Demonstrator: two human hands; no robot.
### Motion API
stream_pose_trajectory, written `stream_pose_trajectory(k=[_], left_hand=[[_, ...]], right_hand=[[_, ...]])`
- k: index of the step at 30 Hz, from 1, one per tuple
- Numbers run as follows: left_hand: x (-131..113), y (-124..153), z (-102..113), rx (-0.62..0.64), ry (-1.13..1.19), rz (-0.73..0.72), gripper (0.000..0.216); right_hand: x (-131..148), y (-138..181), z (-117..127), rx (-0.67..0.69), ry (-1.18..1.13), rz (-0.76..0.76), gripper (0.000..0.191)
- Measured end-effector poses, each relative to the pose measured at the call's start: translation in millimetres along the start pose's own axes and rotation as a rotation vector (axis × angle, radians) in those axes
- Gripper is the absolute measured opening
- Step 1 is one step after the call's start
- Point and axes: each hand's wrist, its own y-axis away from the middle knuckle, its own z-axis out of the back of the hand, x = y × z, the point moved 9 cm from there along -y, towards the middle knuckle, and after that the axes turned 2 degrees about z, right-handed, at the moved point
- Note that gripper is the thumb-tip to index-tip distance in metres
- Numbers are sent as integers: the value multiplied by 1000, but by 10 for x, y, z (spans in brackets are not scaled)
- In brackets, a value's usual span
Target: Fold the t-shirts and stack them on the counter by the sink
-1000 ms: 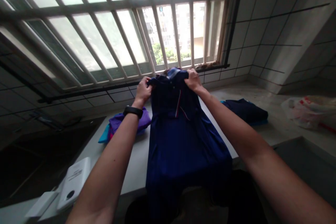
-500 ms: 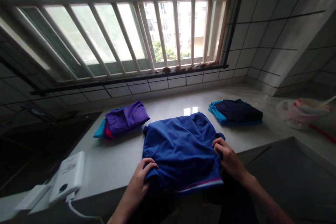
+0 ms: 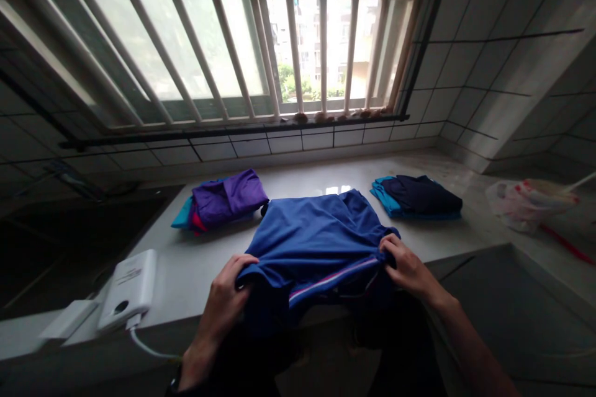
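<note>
A blue garment with a white and magenta stripe lies on the counter, its near part hanging over the front edge. My left hand is closed on its left side, fingers curled over the cloth. At the right side, my right hand pinches the fabric near the end of the stripe. Creases run across the cloth between both hands. Behind and to the left rests a folded purple garment on other coloured cloth. A folded dark navy garment lies on bright blue cloth at the back right.
A white power bank or adapter with a cable stands at the counter's left front. The dark sink lies further left. A plastic bag with a bowl sits far right. A barred window is behind.
Both hands have moved up and away from me, the left one more. The garment's near edge has lifted and folded, so the stripe now slants upward to my right hand.
</note>
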Motion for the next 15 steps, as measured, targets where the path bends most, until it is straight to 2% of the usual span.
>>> stream_pose_trajectory(k=[4, 7, 10, 12, 15], left_hand=[[184, 317, -87, 86, -23, 23, 36], [237, 420, -85, 114, -100, 1, 42], [92, 399, -31, 100, -183, -87, 50], [-78, 316, -63, 93, -201, -150, 52], [-228, 129, -294, 115, -271, -157, 49]], right_hand=[[-48, 372, 83, 38, 54, -22, 29], [-132, 491, 187, -32, 137, -109, 32], [-168, 493, 321, -236, 219, -218, 34], [-161, 446, 308, -329, 279, -286, 40], [-166, 319, 108, -281, 391, -353, 54]])
